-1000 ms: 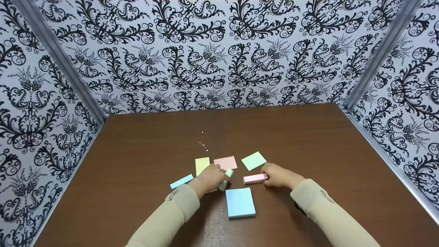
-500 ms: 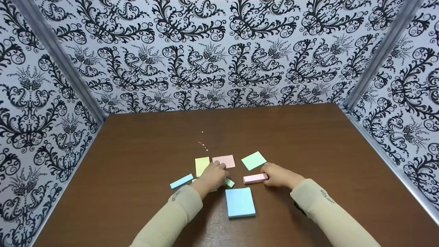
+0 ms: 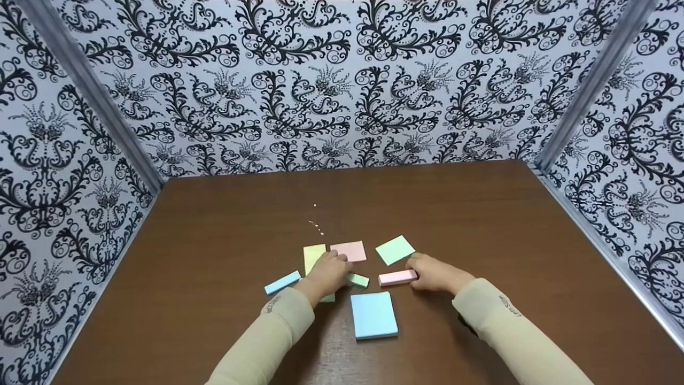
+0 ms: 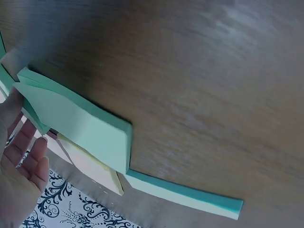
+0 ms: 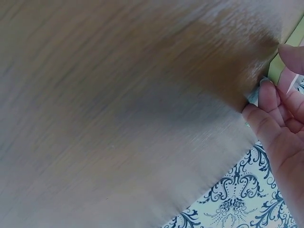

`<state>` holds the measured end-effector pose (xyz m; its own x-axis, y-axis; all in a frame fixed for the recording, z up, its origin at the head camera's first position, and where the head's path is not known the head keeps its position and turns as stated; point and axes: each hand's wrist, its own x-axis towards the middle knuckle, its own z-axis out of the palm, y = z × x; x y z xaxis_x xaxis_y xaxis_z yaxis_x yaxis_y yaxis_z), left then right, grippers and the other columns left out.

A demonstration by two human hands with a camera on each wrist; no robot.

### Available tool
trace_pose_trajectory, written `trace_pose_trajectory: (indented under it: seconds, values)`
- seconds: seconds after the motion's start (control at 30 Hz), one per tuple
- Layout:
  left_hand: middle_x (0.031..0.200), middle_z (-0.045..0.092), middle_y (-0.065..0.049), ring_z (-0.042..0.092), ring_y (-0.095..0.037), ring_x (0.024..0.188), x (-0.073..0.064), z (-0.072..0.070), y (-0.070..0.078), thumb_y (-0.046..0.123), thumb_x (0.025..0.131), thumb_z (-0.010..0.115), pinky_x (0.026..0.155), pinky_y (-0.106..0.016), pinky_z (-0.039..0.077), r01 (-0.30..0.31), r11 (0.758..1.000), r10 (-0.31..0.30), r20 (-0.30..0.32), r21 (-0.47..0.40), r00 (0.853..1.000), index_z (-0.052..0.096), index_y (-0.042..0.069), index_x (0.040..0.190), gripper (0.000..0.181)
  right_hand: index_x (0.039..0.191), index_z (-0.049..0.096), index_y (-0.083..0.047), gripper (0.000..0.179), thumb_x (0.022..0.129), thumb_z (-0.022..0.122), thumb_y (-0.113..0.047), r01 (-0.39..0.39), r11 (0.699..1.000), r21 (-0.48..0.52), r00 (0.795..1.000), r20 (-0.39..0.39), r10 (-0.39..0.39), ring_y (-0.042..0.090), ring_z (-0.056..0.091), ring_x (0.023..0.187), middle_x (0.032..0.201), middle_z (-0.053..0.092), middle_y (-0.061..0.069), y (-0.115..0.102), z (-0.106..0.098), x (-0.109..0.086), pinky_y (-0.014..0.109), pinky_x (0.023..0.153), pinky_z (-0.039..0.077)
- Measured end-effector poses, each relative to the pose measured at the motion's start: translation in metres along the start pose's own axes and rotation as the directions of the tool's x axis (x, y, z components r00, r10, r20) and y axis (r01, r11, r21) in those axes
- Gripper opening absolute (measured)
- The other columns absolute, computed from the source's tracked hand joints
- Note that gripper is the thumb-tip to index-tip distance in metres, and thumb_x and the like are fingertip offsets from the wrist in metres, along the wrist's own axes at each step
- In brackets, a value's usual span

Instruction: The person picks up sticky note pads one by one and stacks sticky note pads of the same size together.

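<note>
In the head view my left hand holds a narrow green sticky note pad that pokes out past its fingers. Beneath that hand a larger green sticky note pad is mostly covered; the left wrist view shows this larger pad with a corner near my thumb. To the right, my right hand grips the right end of a narrow pink sticky note pad lying flat. Between the arms sits a thick square blue sticky note pad.
A narrow blue pad lies left of the left hand. Beyond the hands are a yellow pad, a pink pad and a tilted green pad. Patterned walls enclose the brown table.
My left hand has lowered and turned the narrow green pad, which stood tilted before. The flat pink pad beyond it has shifted slightly left. My right hand stays still.
</note>
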<state>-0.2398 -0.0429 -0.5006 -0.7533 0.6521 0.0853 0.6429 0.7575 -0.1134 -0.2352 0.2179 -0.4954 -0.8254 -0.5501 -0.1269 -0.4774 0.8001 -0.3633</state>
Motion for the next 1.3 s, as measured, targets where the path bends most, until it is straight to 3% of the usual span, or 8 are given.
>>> trace_pose_trajectory:
  seconds: [0.27, 0.5, 0.7, 0.83, 1.03, 1.3]
  values:
    - [0.082, 0.061, 0.0, 0.051, -0.016, 0.075, 0.002, 0.004, 0.003, 0.035, 0.078, 0.07, 0.073, -0.031, 0.043, 0.043, 0.993, -0.039, 0.038, -0.109, 0.999, 0.066, 0.013, 0.088, 0.025, 0.094, 0.059, 0.004, 0.019, 0.078, 0.063, -0.005, -0.028, 1.0, 0.013, 1.0, 0.006, 0.028, 0.017, 0.045, 0.076, 0.09, 0.052, 0.007, 0.0, 0.002, -0.001, 0.034, 0.067, 0.04]
    - [0.087, 0.062, -0.002, 0.052, -0.018, 0.079, -0.003, 0.001, 0.0, 0.046, 0.078, 0.067, 0.076, -0.032, 0.043, 0.048, 0.994, -0.04, 0.079, -0.101, 0.996, 0.064, 0.009, 0.101, 0.044, 0.094, 0.058, 0.004, 0.018, 0.078, 0.063, -0.004, -0.024, 1.0, 0.018, 1.0, 0.0, 0.024, 0.018, 0.045, 0.076, 0.089, 0.052, 0.007, -0.001, 0.002, -0.002, 0.035, 0.067, 0.04]
    - [0.083, 0.061, -0.002, 0.052, -0.018, 0.077, -0.006, 0.0, -0.006, 0.038, 0.08, 0.067, 0.074, -0.033, 0.043, 0.093, 0.984, -0.078, 0.108, -0.149, 0.991, 0.065, 0.01, 0.092, 0.031, 0.094, 0.058, 0.005, 0.019, 0.078, 0.062, -0.004, -0.014, 1.0, -0.005, 1.0, 0.002, 0.014, 0.018, 0.044, 0.077, 0.092, 0.052, 0.008, -0.001, 0.0, -0.002, 0.035, 0.069, 0.04]
    - [0.078, 0.059, -0.001, 0.052, -0.018, 0.075, -0.007, 0.004, -0.007, 0.035, 0.081, 0.067, 0.072, -0.033, 0.043, 0.09, 0.982, -0.074, 0.098, -0.166, 0.992, 0.063, 0.01, 0.083, 0.025, 0.096, 0.058, 0.006, 0.02, 0.079, 0.061, -0.004, -0.021, 1.0, 0.0, 1.0, 0.006, 0.021, 0.018, 0.044, 0.078, 0.093, 0.052, 0.009, -0.001, 0.001, -0.002, 0.036, 0.069, 0.04]
    - [0.077, 0.06, -0.001, 0.052, -0.018, 0.074, -0.006, 0.006, -0.006, 0.033, 0.081, 0.066, 0.072, -0.033, 0.044, 0.072, 0.989, -0.061, 0.085, -0.128, 0.994, 0.064, 0.01, 0.082, 0.023, 0.097, 0.057, 0.006, 0.022, 0.078, 0.062, -0.003, -0.01, 1.0, 0.007, 1.0, -0.011, 0.01, 0.018, 0.045, 0.079, 0.094, 0.052, 0.01, -0.001, 0.004, -0.003, 0.036, 0.069, 0.04]
    - [0.078, 0.062, -0.003, 0.053, -0.019, 0.072, -0.002, -0.008, -0.002, 0.03, 0.079, 0.067, 0.068, -0.033, 0.044, 0.065, 0.986, -0.067, -0.009, -0.152, 0.998, 0.067, 0.008, 0.085, 0.022, 0.104, 0.056, 0.007, 0.027, 0.08, 0.062, -0.003, -0.021, 0.999, 0.042, 1.0, -0.013, 0.021, 0.019, 0.047, 0.084, 0.1, 0.053, 0.012, 0.0, 0.003, -0.004, 0.037, 0.072, 0.042]
